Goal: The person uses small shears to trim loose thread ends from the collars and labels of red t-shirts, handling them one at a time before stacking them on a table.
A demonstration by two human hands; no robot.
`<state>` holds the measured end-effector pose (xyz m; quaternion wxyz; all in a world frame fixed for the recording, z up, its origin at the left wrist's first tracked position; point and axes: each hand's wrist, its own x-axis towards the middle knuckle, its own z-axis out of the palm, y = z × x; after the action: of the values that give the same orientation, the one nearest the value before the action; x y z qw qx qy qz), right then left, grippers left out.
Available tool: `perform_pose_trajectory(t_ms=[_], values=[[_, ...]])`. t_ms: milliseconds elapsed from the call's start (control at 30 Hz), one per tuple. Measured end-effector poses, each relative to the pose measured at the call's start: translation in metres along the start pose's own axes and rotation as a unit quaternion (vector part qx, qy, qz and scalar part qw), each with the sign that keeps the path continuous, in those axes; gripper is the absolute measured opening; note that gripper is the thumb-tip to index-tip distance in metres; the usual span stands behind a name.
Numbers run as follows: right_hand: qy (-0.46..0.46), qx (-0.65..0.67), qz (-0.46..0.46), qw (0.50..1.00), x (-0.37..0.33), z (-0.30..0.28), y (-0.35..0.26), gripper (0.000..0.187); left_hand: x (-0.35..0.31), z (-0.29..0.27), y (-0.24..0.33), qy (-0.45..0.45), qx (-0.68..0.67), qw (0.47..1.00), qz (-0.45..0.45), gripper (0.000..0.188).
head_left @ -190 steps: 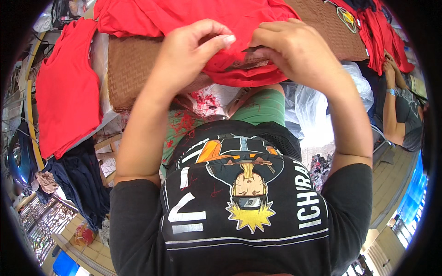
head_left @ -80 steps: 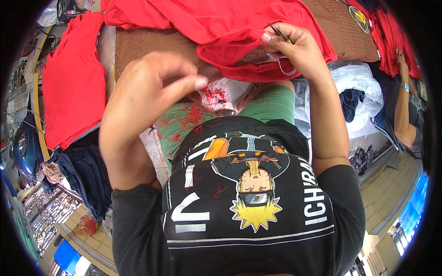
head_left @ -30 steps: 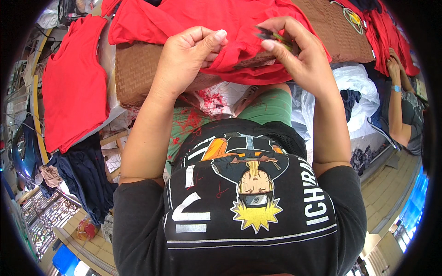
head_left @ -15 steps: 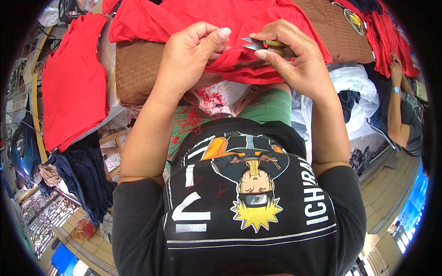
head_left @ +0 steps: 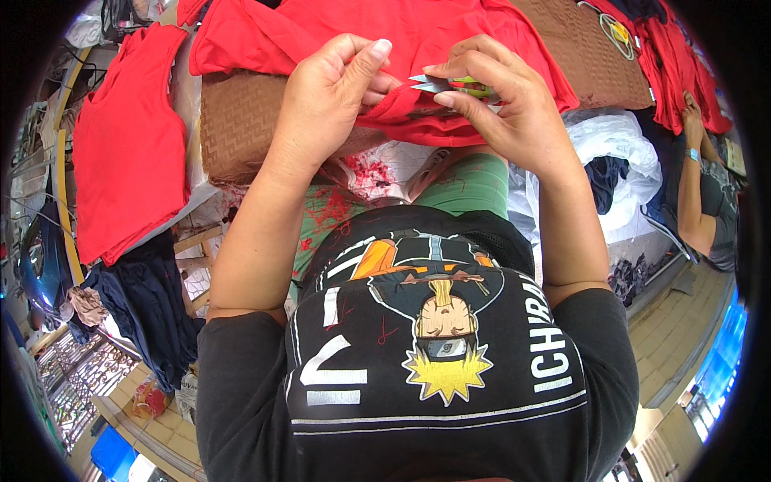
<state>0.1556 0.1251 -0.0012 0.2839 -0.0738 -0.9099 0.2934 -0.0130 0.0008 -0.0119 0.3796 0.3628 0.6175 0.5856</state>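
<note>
A red garment [head_left: 273,36] is spread over a brown textured cover and hangs toward my lap. My left hand [head_left: 333,100] is closed at the garment's edge, thumb raised against the curled fingers. It pinches the edge or a thread there; the fingers partly hide which. In my right hand [head_left: 514,104] is a pair of thread snips [head_left: 474,86] with yellow-green handles. Their two pointed blades are parted and aim left at the red edge, close to my left fingertips. My right thumb and fingers press the snips from both sides.
Another red garment [head_left: 128,136] lies flat at the left, above dark blue cloth [head_left: 148,305]. The brown cover [head_left: 241,128] runs under the work. Red thread scraps lie on my green-clad lap [head_left: 329,209]. At the right are a white plastic bag [head_left: 618,145] and another person's arm [head_left: 689,177] at red cloth.
My right hand and the snips have shifted slightly left, bringing the blades closer to my left fingers. My left hand has moved up and left a little.
</note>
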Motion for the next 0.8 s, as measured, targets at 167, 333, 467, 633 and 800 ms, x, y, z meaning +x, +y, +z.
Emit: perform_pose_trajectory(t_ms=[167, 333, 467, 633, 800], values=[[-0.031, -0.009, 0.009, 0.999, 0.000, -0.003, -0.002, 0.020, -0.001, 0.002, -0.001, 0.016, 0.070, 0.997, 0.038, 0.028], [-0.044, 0.012, 0.016, 0.999, 0.001, -0.006, -0.003, 0.019, -0.003, 0.007, 0.005, 0.077, 0.232, 0.959, 0.145, 0.023], [-0.044, 0.029, 0.021, 0.998, 0.004, -0.006, -0.007, 0.018, -0.003, 0.005, 0.011, 0.108, 0.287, 0.940, 0.149, 0.021], [-0.043, 0.014, 0.029, 0.999, 0.007, -0.006, -0.013, 0.019, -0.002, 0.002, 0.012, 0.117, 0.250, 0.949, 0.151, 0.020], [-0.039, -0.004, 0.022, 0.999, 0.009, -0.006, -0.013, 0.020, -0.003, 0.003, 0.012, 0.110, 0.229, 0.954, 0.160, 0.020]])
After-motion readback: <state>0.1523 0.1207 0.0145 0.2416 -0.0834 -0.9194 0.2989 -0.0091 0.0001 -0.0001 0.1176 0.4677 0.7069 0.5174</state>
